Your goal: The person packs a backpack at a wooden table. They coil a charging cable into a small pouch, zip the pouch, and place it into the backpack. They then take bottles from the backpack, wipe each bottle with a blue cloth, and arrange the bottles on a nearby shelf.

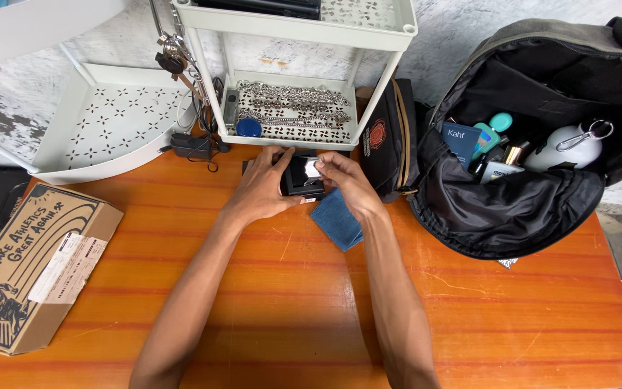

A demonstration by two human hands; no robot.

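Hands meet at the far middle of the orange wooden bench (311, 302), both closed around a small black box (302, 178) that sits on the wood with a pale, shiny patch showing on its top. The left hand (262, 189) wraps the box's left side, thumb lying along its near edge and fingers curled over the far edge; the right hand (345, 180) grips the right side, fingertips pressed on the top beside the pale patch. Just under the right wrist a blue cloth (336, 220) lies flat on the bench, partly covered by that hand. Right behind the box stands a white shelf rack (293, 137), its lower tray carrying a heap of silver chains (293, 101) and a round blue lid (248, 127). A bunch of keys (174, 54) hangs at the rack's left post, and a black adapter with cable (192, 146) rests below them. A second white tray (102, 130) leans against the wall to the left. A dark pouch with a round red emblem (386, 137) stands just right of the rack. Farther right an open black backpack (527, 194) lies on the bench, showing a white bottle (563, 148), a teal tube and a blue packet inside. A printed cardboard box (30, 266) rests at the bench's near left edge
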